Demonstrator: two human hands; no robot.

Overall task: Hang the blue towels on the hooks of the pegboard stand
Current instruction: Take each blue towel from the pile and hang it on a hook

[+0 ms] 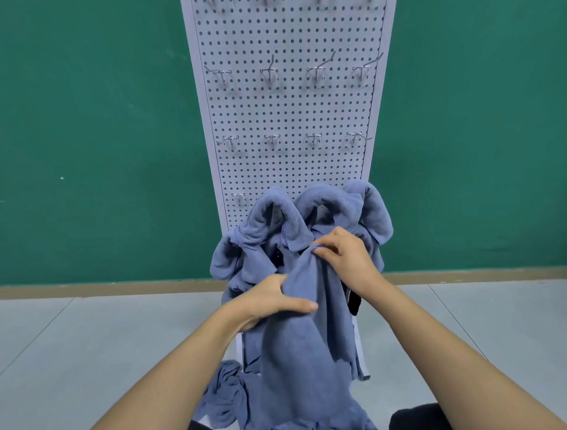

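The blue towel (302, 343) looks soft and floppy (grab its edge): right hand (348, 256) pinches the hem, left hand (268, 302) grips.

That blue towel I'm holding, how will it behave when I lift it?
Likely floppy: the towel sags in folds below the left hand and right hand. Probably light: a pinch holds its edge. Fuzzy pile suggests little slipping.

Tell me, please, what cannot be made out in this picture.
Head view:
Top hooks: cut off by the upper edge.
Hooks under the hung towels: covered by cloth.
Fingers of the left hand: behind the held towel.
Base of the stand: hidden by towels.
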